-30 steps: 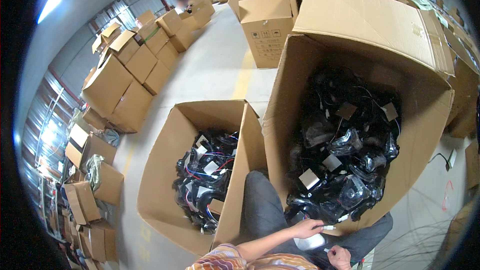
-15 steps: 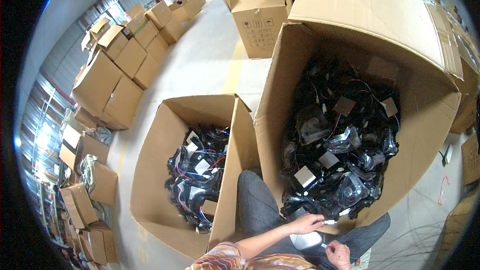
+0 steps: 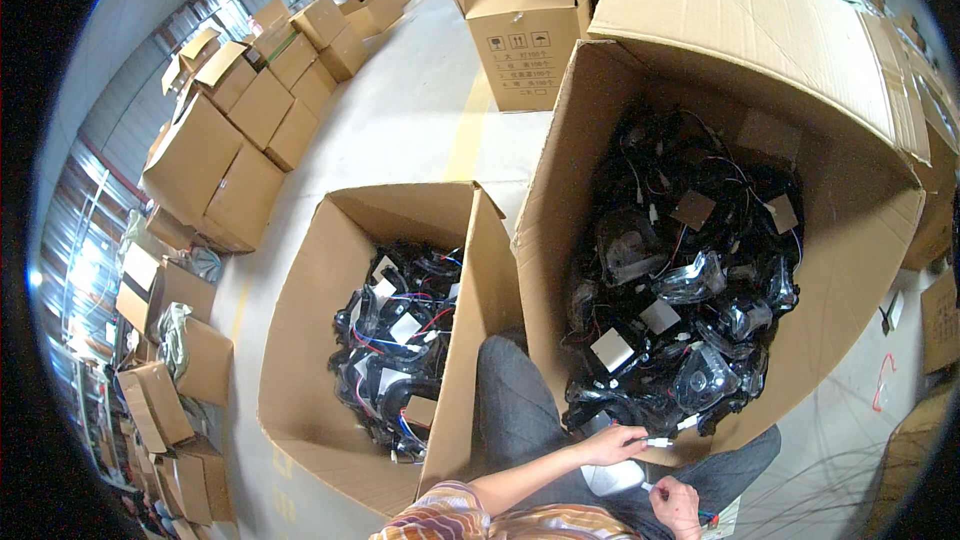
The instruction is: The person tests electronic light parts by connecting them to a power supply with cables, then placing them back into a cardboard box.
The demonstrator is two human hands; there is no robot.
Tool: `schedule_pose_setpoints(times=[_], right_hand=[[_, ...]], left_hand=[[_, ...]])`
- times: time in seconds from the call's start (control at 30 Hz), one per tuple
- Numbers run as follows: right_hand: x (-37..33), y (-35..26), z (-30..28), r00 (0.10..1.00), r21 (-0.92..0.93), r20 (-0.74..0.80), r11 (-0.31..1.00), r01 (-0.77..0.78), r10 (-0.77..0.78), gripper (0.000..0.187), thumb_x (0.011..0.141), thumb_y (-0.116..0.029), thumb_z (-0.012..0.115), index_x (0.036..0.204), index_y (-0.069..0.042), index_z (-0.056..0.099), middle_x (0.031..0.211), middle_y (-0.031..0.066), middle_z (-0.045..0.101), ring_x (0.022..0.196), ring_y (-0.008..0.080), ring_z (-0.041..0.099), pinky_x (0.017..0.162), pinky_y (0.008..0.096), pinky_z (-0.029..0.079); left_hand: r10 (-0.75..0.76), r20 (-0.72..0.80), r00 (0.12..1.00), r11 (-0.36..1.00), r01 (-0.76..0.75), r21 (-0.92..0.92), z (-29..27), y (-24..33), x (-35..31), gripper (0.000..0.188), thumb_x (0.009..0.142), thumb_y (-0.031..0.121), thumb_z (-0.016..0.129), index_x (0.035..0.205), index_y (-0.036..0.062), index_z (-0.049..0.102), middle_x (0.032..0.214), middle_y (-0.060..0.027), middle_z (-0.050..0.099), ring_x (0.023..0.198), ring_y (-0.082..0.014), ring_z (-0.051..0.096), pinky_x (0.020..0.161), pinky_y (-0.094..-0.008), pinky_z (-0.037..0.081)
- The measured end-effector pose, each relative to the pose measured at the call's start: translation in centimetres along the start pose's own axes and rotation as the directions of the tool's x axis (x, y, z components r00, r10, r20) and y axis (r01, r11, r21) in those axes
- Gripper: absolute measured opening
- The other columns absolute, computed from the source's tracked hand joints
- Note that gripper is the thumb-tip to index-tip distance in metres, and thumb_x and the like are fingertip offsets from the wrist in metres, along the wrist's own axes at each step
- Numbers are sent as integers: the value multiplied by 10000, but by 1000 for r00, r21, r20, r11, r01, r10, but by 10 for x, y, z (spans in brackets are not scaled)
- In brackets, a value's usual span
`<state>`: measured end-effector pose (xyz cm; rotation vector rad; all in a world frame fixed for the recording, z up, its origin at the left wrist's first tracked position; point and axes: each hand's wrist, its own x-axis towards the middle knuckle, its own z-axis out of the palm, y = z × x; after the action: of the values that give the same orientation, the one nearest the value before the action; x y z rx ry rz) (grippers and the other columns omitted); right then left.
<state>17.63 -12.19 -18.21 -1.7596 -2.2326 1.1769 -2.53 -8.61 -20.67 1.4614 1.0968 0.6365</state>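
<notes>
Here, my left hand (image 3: 612,444) pinches a white wire connector (image 3: 659,442); my right hand (image 3: 677,504) pinches a small white piece (image 3: 648,487) beside a white rounded block (image 3: 612,480).

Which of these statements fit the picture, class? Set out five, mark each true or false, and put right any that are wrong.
1. The left hand holds a lead with a white connector at its end. True.
2. The right hand is empty. False: it pinches a small white piece.
3. The smaller box stands to the right of the larger box. False: it stands to the left.
4. Both boxes have black parts inside. True.
5. The red loop lies inside the larger box. False: it lies on the floor, to the right of that box.
</notes>
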Motion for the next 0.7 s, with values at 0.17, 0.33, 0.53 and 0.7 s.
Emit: schedule_pose_setpoints(times=[0.17,0.33,0.53,0.7], right_hand=[[0,1,2,999,-5,-38,1000,23,-24,97,639,-161,540,608,-70,527,537,101,536,524,263,546,506,338,434],[1,-2,0,1000,33,-24,999,4,-3,99,633,-167,537,630,-69,535,562,137,539,557,302,542,528,370,432],[1,-2,1,999,24,-49,1000,8,-6,89,633,-158,541,617,-71,530,547,115,536,538,281,544,516,350,433],[1,-4,-1,999,18,-54,1000,3,-2,84,634,-152,541,613,-72,524,543,103,534,528,269,543,508,339,433]], left_hand=[[-71,42,997,997,71,2,-1,1,-2,192,784,221,435,808,37,485,686,-131,528,659,-270,520,578,-338,385],[52,-31,998,998,-52,19,7,-10,-2,177,800,206,437,830,41,496,658,-123,516,552,-228,507,492,-320,379],[20,0,1000,998,-20,58,4,-1,0,187,798,216,435,846,46,499,665,-131,526,576,-244,520,504,-326,388],[-13,2,1000,999,13,52,5,-2,-1,182,797,218,437,847,56,503,656,-126,528,568,-241,518,501,-323,387]])
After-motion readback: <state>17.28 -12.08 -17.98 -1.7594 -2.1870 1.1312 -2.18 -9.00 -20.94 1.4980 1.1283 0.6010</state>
